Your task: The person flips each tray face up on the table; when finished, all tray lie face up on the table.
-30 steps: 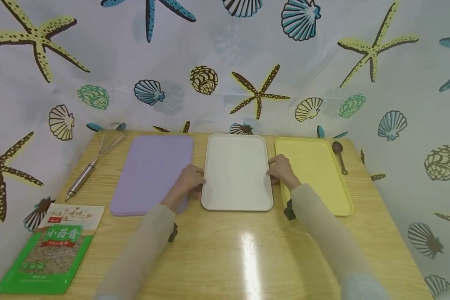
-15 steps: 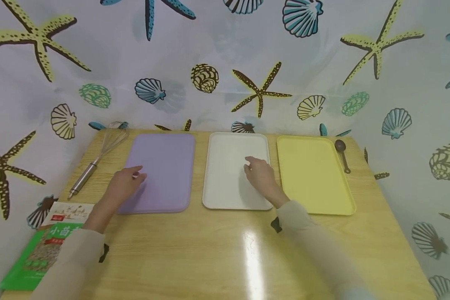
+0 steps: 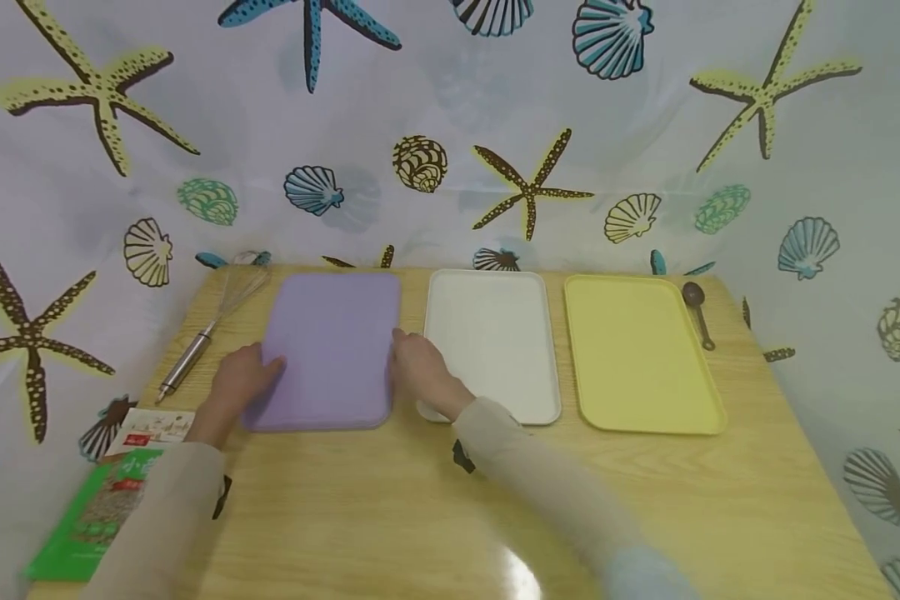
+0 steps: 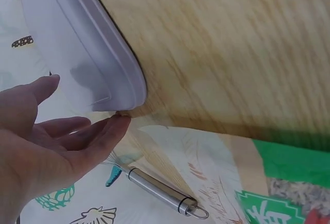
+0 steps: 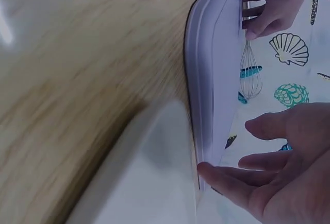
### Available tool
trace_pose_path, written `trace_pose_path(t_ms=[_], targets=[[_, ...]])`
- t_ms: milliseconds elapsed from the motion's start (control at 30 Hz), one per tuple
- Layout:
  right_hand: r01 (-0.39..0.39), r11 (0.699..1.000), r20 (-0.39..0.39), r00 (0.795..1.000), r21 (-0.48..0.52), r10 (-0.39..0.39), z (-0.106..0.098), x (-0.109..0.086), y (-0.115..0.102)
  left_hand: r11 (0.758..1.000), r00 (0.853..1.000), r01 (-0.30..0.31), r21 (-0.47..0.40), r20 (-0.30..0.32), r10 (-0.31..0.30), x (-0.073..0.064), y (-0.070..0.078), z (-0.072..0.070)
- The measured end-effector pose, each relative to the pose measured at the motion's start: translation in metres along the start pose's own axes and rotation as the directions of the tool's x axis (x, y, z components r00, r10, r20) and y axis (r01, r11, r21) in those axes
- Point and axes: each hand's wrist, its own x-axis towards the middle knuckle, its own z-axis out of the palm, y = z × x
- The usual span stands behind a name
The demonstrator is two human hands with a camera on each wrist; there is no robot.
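Observation:
A purple tray (image 3: pixel 337 346) lies on the left part of the table. At its left edge is my left hand (image 3: pixel 238 379); in the left wrist view those fingers (image 4: pixel 105 136) reach out by the tray's corner, thumb apart from them. My right hand (image 3: pixel 423 371) stands at the tray's right edge, above the left side of a white tray (image 3: pixel 498 342). One right fingertip (image 5: pixel 206 170) touches the purple rim in the right wrist view, the thumb held away. Neither hand is curled round the tray.
A yellow tray (image 3: pixel 637 350) lies to the right, with a brown spoon (image 3: pixel 697 308) beside it. On the left are a whisk (image 3: pixel 187 360) and a green bag of fennel seeds (image 3: pixel 82 533), partly behind my left sleeve. A patterned cloth (image 3: pixel 450 100) hangs behind the table.
Both hands have left the white tray's sides. My left hand swung left to the purple tray's left edge; the right hand crossed over the white tray to the purple tray's right edge.

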Motion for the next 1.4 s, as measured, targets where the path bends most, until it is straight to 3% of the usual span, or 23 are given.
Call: trace_pose_path(t_ms=[200, 433, 533, 633, 833, 933, 1067, 1133, 1200, 1267, 1367, 1400], targets=[[-0.157, 0.988, 0.042, 0.987, -0.006, 0.157, 0.018, 0.010, -0.018, 1.000, 1.000, 0.020, 0.004, 0.002, -0.020, 0.006, -0.002, 0.006], [-0.189, 0.982, -0.024, 0.982, -0.021, 0.189, 0.024, 0.017, -0.031, 1.000, 1.000, -0.003, 0.019, -0.023, 0.003, 0.006, -0.001, 0.005], [-0.218, 0.975, -0.021, 0.976, 0.038, 0.219, 0.024, 0.016, -0.033, 1.000, 0.999, -0.008, 0.028, -0.048, 0.010, 0.005, -0.002, 0.007], [-0.263, 0.949, -0.002, 0.964, 0.175, 0.268, 0.022, 0.013, -0.032, 1.000, 0.998, 0.003, 0.025, -0.061, -0.001, 0.006, -0.005, 0.010], [-0.319, 0.847, 0.014, 0.938, 0.426, 0.346, 0.012, 0.011, -0.027, 1.000, 0.996, 0.006, 0.001, -0.085, -0.006, 0.003, -0.009, 0.013], [-0.294, 0.790, -0.006, 0.936, 0.537, 0.352, 0.005, 0.011, -0.023, 0.999, 0.996, 0.016, -0.046, -0.082, -0.020, 0.002, -0.011, 0.014], [-0.242, 0.690, -0.017, 0.938, 0.682, 0.347, -0.005, 0.010, -0.016, 0.992, 0.998, 0.028, -0.122, -0.048, -0.034, 0.004, -0.015, 0.018], [-0.216, 0.626, -0.006, 0.943, 0.749, 0.333, -0.010, 0.010, -0.013, 0.990, 1.000, 0.014, -0.141, -0.020, -0.017, 0.004, -0.017, 0.019], [-0.192, 0.586, 0.001, 0.951, 0.787, 0.310, -0.017, 0.010, -0.011, 0.988, 1.000, -0.004, -0.154, 0.010, 0.006, 0.003, -0.017, 0.019], [-0.176, 0.519, 0.028, 0.959, 0.837, 0.281, -0.025, 0.009, -0.009, 0.986, 0.999, -0.033, -0.165, 0.031, 0.038, 0.003, -0.017, 0.018], [-0.183, 0.466, 0.068, 0.965, 0.866, 0.252, -0.037, 0.010, -0.006, 0.979, 0.994, -0.077, -0.187, 0.058, 0.090, 0.000, -0.016, 0.017], [-0.187, 0.431, 0.088, 0.967, 0.883, 0.240, -0.040, 0.009, -0.005, 0.975, 0.992, -0.095, -0.199, 0.067, 0.111, 0.000, -0.016, 0.017]])
